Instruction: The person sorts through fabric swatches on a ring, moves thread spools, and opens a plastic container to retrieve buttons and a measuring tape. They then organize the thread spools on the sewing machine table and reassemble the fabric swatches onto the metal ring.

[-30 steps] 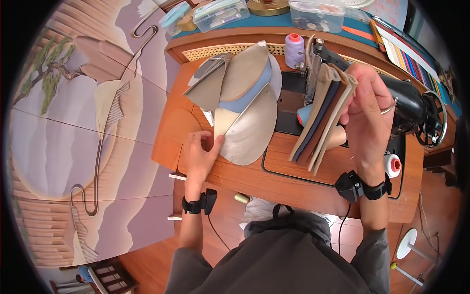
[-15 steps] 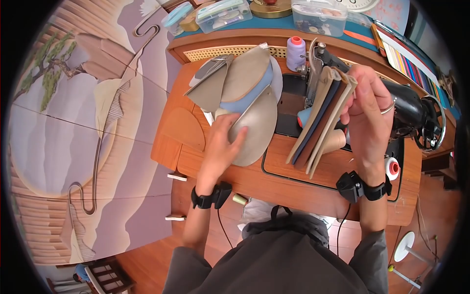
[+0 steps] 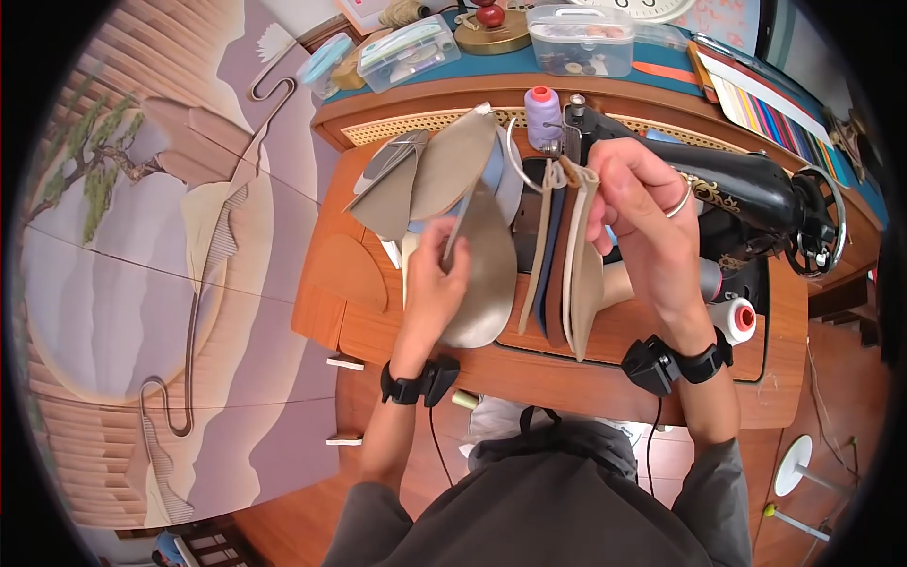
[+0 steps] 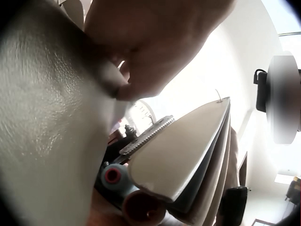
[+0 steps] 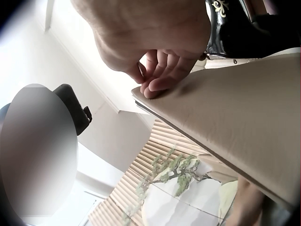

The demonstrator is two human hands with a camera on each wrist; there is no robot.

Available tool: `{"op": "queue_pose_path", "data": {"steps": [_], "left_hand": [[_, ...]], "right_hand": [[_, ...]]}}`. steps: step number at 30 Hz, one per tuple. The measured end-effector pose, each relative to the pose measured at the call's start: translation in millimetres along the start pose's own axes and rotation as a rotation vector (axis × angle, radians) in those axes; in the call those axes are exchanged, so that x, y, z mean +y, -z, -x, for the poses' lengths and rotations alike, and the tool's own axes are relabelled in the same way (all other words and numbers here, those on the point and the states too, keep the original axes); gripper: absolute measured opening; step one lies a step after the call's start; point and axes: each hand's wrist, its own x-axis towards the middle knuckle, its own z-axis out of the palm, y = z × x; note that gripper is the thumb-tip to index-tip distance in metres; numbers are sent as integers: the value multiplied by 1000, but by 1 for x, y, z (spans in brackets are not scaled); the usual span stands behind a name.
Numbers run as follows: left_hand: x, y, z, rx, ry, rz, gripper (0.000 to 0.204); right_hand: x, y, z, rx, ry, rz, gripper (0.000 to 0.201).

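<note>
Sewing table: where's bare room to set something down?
The table is free along its near edge between left wristband and right wristband, and mostly at its near-right corner, by the white spool. Crowded: around the left hand, with panels; at back, the sewing machine.

Sewing machine (image 3: 737, 189) and spools (image 3: 542, 121) mark a workshop

We can read a 6 on the dial of the white clock (image 3: 631, 10) at the top edge of the head view; the numerals around it are cut off or too small for us to be sure of. On the black sewing machine (image 3: 742, 191) we see gold ornament but make out no word, and the reddish marks on the pale sheet (image 3: 720, 36) beside the clock are illegible to us.
</note>
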Motion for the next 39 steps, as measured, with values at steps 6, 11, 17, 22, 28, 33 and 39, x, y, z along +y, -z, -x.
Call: {"op": "queue_pose_path", "data": {"steps": [6,11,17,22,28,33,39], "left_hand": [[57,20,-1,87,19,201,39],[79,22,6,144,-37,189,31],[77,32,12,161,-87,168,26],[86,37,11,69,-68,182,26],[83,42,11,15,-52,169,26],[88,43,10,36,-71,81,22],[90,37,9,60,-148,65,20]], "right_hand": [[2,-6,2,-92,-164,0,22],[8,-16,4,-149,-339,73,23],[18,-12,2,-177,-388,36,23],[25,-7,1,-195,-411,19,24],[25,-7,-1,-194,-453,3,24],[27,-11,1,-136,-441,35,22],[28,-18,5,-111,-347,48,20]]}}
